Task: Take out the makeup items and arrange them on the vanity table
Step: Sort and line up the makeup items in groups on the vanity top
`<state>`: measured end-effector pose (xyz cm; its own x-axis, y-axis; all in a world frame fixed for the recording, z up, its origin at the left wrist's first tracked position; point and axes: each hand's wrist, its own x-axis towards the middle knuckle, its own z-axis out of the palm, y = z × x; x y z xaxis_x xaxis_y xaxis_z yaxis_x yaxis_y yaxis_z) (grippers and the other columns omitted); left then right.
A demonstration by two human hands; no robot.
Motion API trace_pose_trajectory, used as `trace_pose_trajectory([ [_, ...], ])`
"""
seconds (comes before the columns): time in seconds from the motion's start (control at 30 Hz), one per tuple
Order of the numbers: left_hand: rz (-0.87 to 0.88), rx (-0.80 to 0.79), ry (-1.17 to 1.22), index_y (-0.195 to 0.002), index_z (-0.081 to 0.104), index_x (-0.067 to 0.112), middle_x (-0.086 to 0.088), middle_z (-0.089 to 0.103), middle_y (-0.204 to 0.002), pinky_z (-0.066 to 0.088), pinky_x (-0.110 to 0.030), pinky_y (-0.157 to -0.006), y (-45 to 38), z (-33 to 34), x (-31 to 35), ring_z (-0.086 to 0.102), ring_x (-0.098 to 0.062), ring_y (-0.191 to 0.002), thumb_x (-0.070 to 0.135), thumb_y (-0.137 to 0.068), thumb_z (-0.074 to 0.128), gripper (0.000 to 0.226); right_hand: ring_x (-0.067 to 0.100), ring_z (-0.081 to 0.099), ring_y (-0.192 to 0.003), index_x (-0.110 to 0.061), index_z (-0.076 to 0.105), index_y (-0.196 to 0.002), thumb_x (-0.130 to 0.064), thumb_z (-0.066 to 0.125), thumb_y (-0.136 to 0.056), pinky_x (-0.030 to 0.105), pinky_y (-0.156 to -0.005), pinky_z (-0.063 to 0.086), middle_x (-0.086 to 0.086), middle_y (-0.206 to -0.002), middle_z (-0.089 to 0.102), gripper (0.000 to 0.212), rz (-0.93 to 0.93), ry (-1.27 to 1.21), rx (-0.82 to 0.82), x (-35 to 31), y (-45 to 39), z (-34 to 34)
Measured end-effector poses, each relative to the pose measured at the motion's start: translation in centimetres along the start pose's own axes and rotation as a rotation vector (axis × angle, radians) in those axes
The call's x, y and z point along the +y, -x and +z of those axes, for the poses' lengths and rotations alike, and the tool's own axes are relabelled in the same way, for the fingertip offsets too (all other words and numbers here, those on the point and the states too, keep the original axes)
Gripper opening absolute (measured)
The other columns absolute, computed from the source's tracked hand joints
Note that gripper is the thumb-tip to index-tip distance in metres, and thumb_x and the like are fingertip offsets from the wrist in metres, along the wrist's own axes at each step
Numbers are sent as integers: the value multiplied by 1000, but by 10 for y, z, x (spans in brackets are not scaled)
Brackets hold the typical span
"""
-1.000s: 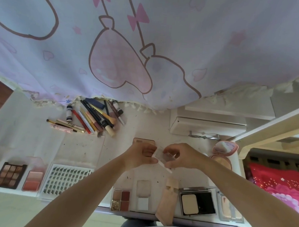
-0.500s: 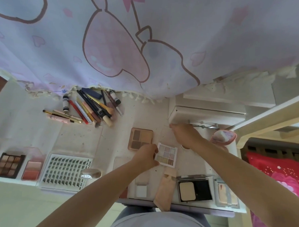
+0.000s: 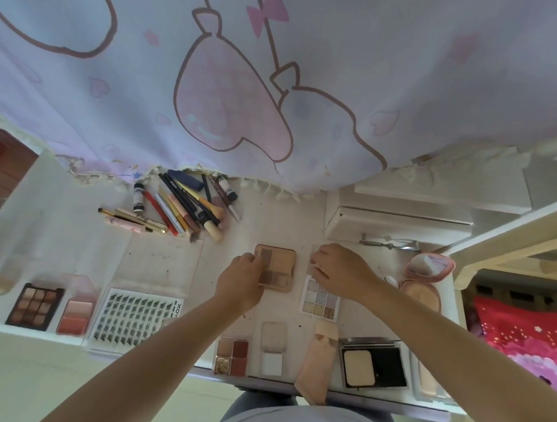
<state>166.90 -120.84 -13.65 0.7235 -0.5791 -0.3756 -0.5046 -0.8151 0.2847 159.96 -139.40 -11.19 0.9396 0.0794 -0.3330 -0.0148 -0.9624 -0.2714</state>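
A tan eyeshadow palette (image 3: 279, 264) lies open at the middle of the white vanity table (image 3: 264, 223). My left hand (image 3: 243, 281) grips its left edge with curled fingers. To its right a small pastel palette (image 3: 320, 301) lies flat. Just above that palette my right hand (image 3: 340, 271) pinches a thin clear lid (image 3: 313, 255) against the tabletop. A pile of brushes and pencils (image 3: 181, 206) lies at the back left.
Along the front edge lie a dark palette (image 3: 35, 305), a blush (image 3: 76, 317), a lash tray (image 3: 138, 319), a quad palette (image 3: 232, 357), a beige pouch (image 3: 318, 365) and a black powder compact (image 3: 372, 363). A pink mirror compact (image 3: 429, 268) and a white drawer box (image 3: 398, 222) stand right. A printed cloth (image 3: 276, 83) hangs behind.
The pastel palette, held in both hands a second ago, now lies on the table. My left hand has moved from it to the tan palette; my right hand came back forward with the clear lid.
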Motion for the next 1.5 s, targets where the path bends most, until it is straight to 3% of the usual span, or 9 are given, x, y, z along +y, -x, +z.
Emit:
trace_pose_trajectory([
  [0.2, 12, -7, -122, -126, 39, 13, -9, 36, -132, 43, -32, -90, -5, 3, 5, 35, -26, -122, 16, -81, 60, 49, -1, 35, -57, -20, 58, -109, -53, 64, -73, 16, -52, 24, -17, -65, 40, 49, -74, -40, -462, 1, 50, -15],
  [0.33, 94, -74, -209, -124, 38, 11, -11, 26, -139, 41, -37, -94, -13, 5, 11, 24, -28, -131, 19, -74, 68, 59, 12, 50, -88, -20, 50, -122, -46, 65, -75, 23, -72, 37, -3, -103, 57, 56, -47, 65, -625, 5, 69, 0],
  [0.47, 116, -137, -278, -134, 29, 9, -15, 7, -151, 31, -38, -105, -21, 4, 14, 4, -28, -141, 20, -75, 69, 72, 16, 49, -75, -11, 61, -100, -29, 50, -88, 28, -68, 40, 6, -94, 62, 25, -34, 103, -478, 2, 75, 9],
  [0.6, 138, -161, -376, -138, 20, 2, -15, 0, -153, 21, -37, -112, -29, 1, 16, -2, -26, -143, 13, -80, 59, 71, 16, 47, -69, -7, 63, -92, -28, 43, -92, 26, -65, 39, 7, -84, 61, 29, -9, 149, -421, 8, 78, 9],
  [0.83, 177, -188, -376, -125, 35, 9, -6, 40, -127, 37, -38, -97, -31, -6, 16, 37, -25, -121, 27, -69, 70, 68, 22, 58, -95, -12, 57, -115, -46, 48, -88, 31, -79, 45, 5, -106, 61, 45, 59, 99, -347, 16, 77, 5],
  [1.0, 105, -128, 79, -103, 43, 14, -3, 43, -108, 35, -25, -75, -19, -21, 1, 40, -21, -103, 26, -62, 72, 52, 18, 44, -117, -17, 48, -127, -38, 50, -89, 26, -89, 35, 3, -125, 50, 44, 73, -58, -78, 9, 55, -5],
  [1.17, 219, -117, 269, -118, 49, 13, 0, 38, -128, 29, -17, -89, 2, -53, -1, 36, -12, -113, 26, -63, 73, 62, 13, 34, -125, -20, 33, -138, -35, 72, -73, 16, -94, 31, 0, -147, 22, 77, 54, -495, 8, -15, 32, -28],
  [1.33, 293, -76, 464, -118, 52, 20, 12, 35, -122, 35, -13, -89, 31, -85, 10, 38, 0, -107, 44, -50, 65, 73, -1, 53, -92, -21, 47, -124, -26, 78, -68, 12, -71, 51, -13, -114, 45, 64, -19, -708, -52, -33, 29, -53],
  [1.5, 287, 25, 892, -104, 46, 33, 7, 46, -117, 47, -6, -78, 44, -97, 11, 50, -7, -104, 23, -52, 87, 68, 0, 60, -74, -34, 48, -99, -34, 71, -56, 12, -66, 51, -21, -92, 52, 49, -13, -795, 69, -47, 35, -71],
])
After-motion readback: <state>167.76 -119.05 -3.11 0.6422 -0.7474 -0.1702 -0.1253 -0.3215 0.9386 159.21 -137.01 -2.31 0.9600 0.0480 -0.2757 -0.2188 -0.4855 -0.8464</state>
